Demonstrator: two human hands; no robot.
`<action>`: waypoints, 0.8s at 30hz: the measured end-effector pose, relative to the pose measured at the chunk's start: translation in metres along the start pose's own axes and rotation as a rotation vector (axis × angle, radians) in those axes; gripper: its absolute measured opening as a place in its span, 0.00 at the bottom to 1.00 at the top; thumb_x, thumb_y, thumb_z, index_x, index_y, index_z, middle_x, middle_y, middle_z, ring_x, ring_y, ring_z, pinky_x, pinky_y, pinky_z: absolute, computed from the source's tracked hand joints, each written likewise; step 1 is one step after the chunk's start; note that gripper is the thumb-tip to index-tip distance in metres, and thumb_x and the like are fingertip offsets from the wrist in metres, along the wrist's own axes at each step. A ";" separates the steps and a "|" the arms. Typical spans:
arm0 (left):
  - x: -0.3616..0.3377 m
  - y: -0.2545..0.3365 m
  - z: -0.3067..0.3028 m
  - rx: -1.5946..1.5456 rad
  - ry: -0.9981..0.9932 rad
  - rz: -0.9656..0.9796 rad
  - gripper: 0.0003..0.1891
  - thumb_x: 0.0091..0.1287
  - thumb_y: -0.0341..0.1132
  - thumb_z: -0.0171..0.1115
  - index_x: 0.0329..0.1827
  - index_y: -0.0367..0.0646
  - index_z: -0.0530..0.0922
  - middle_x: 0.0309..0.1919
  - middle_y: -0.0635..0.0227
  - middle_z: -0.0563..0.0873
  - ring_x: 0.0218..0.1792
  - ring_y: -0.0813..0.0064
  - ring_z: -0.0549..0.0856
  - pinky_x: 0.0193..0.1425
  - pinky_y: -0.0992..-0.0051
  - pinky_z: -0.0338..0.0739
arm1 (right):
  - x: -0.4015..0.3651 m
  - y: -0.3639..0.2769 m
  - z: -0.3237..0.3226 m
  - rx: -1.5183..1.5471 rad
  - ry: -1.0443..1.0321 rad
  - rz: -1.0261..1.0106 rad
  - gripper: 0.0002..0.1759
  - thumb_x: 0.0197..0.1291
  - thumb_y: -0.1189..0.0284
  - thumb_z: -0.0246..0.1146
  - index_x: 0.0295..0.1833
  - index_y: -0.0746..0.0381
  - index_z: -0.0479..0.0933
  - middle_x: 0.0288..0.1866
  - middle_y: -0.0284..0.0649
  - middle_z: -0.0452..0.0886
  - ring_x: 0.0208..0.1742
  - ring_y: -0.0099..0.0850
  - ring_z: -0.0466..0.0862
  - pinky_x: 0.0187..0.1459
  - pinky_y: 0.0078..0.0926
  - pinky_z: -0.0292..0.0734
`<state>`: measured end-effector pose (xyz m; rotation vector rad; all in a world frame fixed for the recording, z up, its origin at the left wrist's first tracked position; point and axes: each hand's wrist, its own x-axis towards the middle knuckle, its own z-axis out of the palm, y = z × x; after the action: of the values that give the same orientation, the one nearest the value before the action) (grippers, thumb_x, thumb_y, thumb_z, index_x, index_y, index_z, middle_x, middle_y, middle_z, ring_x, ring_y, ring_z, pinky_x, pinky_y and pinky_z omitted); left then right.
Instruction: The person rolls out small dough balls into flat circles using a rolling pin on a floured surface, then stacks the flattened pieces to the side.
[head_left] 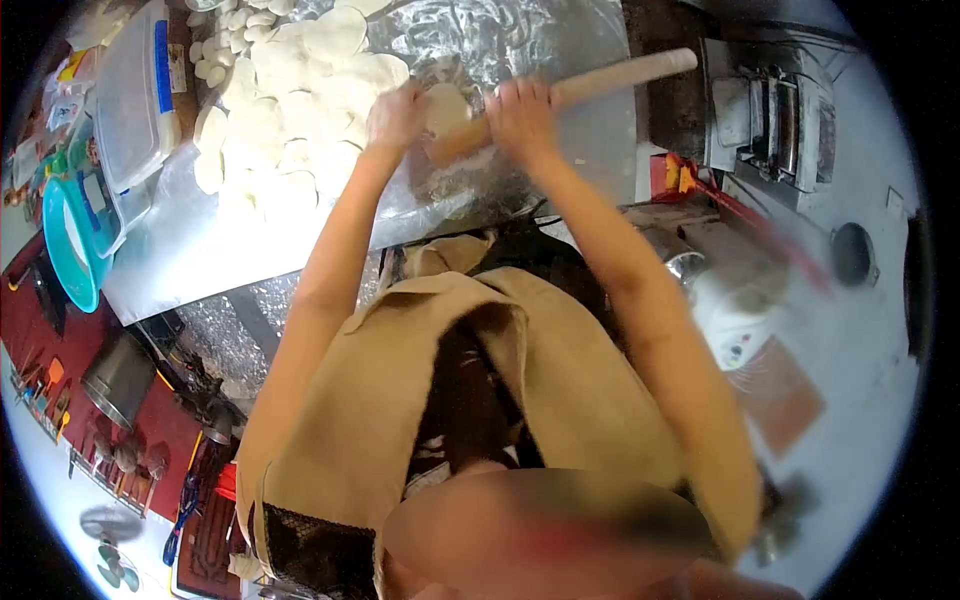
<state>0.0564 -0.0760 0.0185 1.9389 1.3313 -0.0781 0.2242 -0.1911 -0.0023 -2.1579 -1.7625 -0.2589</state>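
A wooden rolling pin (pixel 625 77) lies at a slant over the floured metal table (pixel 590 150), its lower left part on or beside a small pale dough disc (pixel 446 108). My right hand (pixel 522 118) is wrapped round the pin near its middle. At the left edge of that disc is my left hand (pixel 397 118), its fingers closed together and blurred; what they hold, if anything, cannot be made out. Many flat dough rounds (pixel 290 110) overlap on the table to the left, and small dough pieces (pixel 215 55) sit at the back left.
Left of the dough stand a clear plastic box (pixel 130 110) and a turquoise basin (pixel 70 240). A metal machine with rollers (pixel 785 125) is at the right, with a red-handled object (pixel 735 205) below it. The table's front edge runs near my apron (pixel 380 400).
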 end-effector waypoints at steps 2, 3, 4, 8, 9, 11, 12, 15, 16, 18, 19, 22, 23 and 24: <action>-0.011 -0.012 0.017 -0.073 0.015 0.065 0.14 0.61 0.41 0.56 0.40 0.40 0.81 0.33 0.49 0.84 0.38 0.52 0.84 0.42 0.59 0.76 | -0.008 0.006 -0.006 -0.058 0.066 -0.105 0.15 0.61 0.55 0.53 0.33 0.55 0.73 0.35 0.37 0.75 0.37 0.38 0.74 0.38 0.35 0.67; -0.015 -0.018 0.025 -0.137 0.024 0.136 0.14 0.62 0.40 0.56 0.39 0.36 0.80 0.29 0.45 0.82 0.34 0.51 0.84 0.38 0.59 0.75 | 0.007 0.001 -0.006 -0.036 -0.032 -0.099 0.16 0.60 0.55 0.55 0.34 0.58 0.73 0.36 0.40 0.75 0.41 0.39 0.74 0.43 0.38 0.66; -0.003 -0.014 0.033 -0.009 0.090 0.140 0.14 0.62 0.39 0.57 0.37 0.34 0.80 0.27 0.47 0.83 0.32 0.54 0.85 0.38 0.60 0.76 | 0.018 -0.005 -0.005 -0.010 -0.131 -0.092 0.18 0.59 0.55 0.56 0.34 0.60 0.73 0.37 0.44 0.74 0.44 0.41 0.73 0.48 0.42 0.66; 0.025 0.007 -0.003 -0.205 -0.190 -0.005 0.14 0.62 0.38 0.58 0.34 0.31 0.80 0.26 0.51 0.84 0.31 0.61 0.86 0.36 0.66 0.77 | 0.070 -0.015 0.002 0.048 -0.196 0.099 0.18 0.60 0.56 0.55 0.38 0.61 0.75 0.39 0.45 0.75 0.46 0.43 0.74 0.50 0.44 0.66; 0.014 -0.008 0.005 -0.202 -0.184 -0.002 0.14 0.62 0.38 0.58 0.34 0.31 0.80 0.26 0.51 0.84 0.31 0.61 0.86 0.36 0.66 0.77 | 0.042 -0.014 -0.012 0.050 -0.188 0.097 0.18 0.60 0.56 0.55 0.38 0.61 0.75 0.39 0.45 0.75 0.46 0.43 0.74 0.50 0.44 0.66; -0.011 -0.035 0.030 -0.197 0.149 0.095 0.15 0.61 0.39 0.60 0.36 0.32 0.80 0.22 0.52 0.83 0.29 0.61 0.85 0.34 0.66 0.77 | -0.017 -0.001 -0.017 0.034 -0.148 -0.079 0.17 0.61 0.57 0.54 0.38 0.61 0.74 0.40 0.46 0.76 0.47 0.42 0.74 0.50 0.45 0.66; -0.012 -0.032 0.033 -0.203 0.151 0.089 0.15 0.61 0.39 0.60 0.36 0.32 0.80 0.22 0.52 0.83 0.29 0.61 0.85 0.34 0.66 0.77 | -0.012 -0.001 -0.012 0.034 -0.152 -0.087 0.17 0.61 0.57 0.54 0.38 0.61 0.74 0.40 0.46 0.76 0.47 0.42 0.74 0.50 0.45 0.66; -0.010 -0.020 0.036 -0.236 0.070 0.013 0.11 0.58 0.40 0.60 0.33 0.41 0.83 0.28 0.50 0.84 0.33 0.53 0.85 0.37 0.62 0.78 | 0.021 -0.010 0.020 0.023 0.027 -0.032 0.16 0.61 0.58 0.53 0.35 0.60 0.74 0.40 0.45 0.76 0.46 0.42 0.74 0.49 0.44 0.65; 0.010 -0.015 0.023 -0.129 0.027 0.110 0.12 0.59 0.38 0.61 0.34 0.37 0.83 0.25 0.51 0.83 0.30 0.59 0.85 0.35 0.64 0.77 | 0.050 -0.013 0.035 0.034 0.059 0.004 0.15 0.60 0.58 0.54 0.33 0.59 0.74 0.36 0.44 0.75 0.42 0.40 0.74 0.46 0.42 0.64; 0.017 -0.016 0.007 -0.062 -0.031 0.188 0.11 0.60 0.37 0.61 0.35 0.37 0.83 0.24 0.52 0.84 0.27 0.65 0.85 0.34 0.67 0.77 | 0.057 -0.014 0.031 0.042 0.116 0.045 0.14 0.59 0.59 0.55 0.31 0.59 0.74 0.33 0.43 0.75 0.38 0.39 0.74 0.43 0.40 0.64; 0.008 -0.023 0.005 -0.058 -0.024 0.194 0.11 0.60 0.37 0.61 0.35 0.37 0.83 0.24 0.52 0.84 0.27 0.65 0.85 0.34 0.67 0.77 | 0.032 -0.009 0.015 0.016 0.113 -0.098 0.14 0.58 0.59 0.56 0.29 0.58 0.74 0.31 0.42 0.73 0.36 0.37 0.72 0.41 0.38 0.62; -0.037 -0.041 0.023 -0.298 0.203 0.046 0.11 0.60 0.37 0.59 0.38 0.40 0.84 0.29 0.52 0.84 0.31 0.62 0.85 0.36 0.66 0.77 | -0.016 -0.008 -0.004 0.007 0.063 -0.203 0.13 0.55 0.60 0.59 0.28 0.58 0.73 0.28 0.39 0.70 0.32 0.35 0.70 0.37 0.35 0.60; -0.032 -0.038 0.028 -0.304 0.196 0.041 0.11 0.60 0.37 0.59 0.38 0.40 0.84 0.29 0.52 0.84 0.31 0.62 0.85 0.36 0.66 0.77 | -0.027 -0.007 -0.002 0.030 0.015 -0.141 0.13 0.54 0.60 0.60 0.28 0.58 0.73 0.28 0.38 0.69 0.31 0.34 0.68 0.36 0.34 0.58; -0.030 -0.024 0.024 -0.203 0.124 0.033 0.11 0.60 0.37 0.59 0.38 0.40 0.84 0.30 0.52 0.85 0.32 0.61 0.85 0.37 0.66 0.77 | -0.008 -0.011 0.012 0.030 0.104 -0.100 0.13 0.55 0.59 0.60 0.31 0.58 0.74 0.32 0.40 0.72 0.36 0.37 0.72 0.40 0.37 0.62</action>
<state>0.0320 -0.1097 0.0022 1.8169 1.3315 0.1891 0.2109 -0.1920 -0.0142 -2.0009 -1.8067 -0.3607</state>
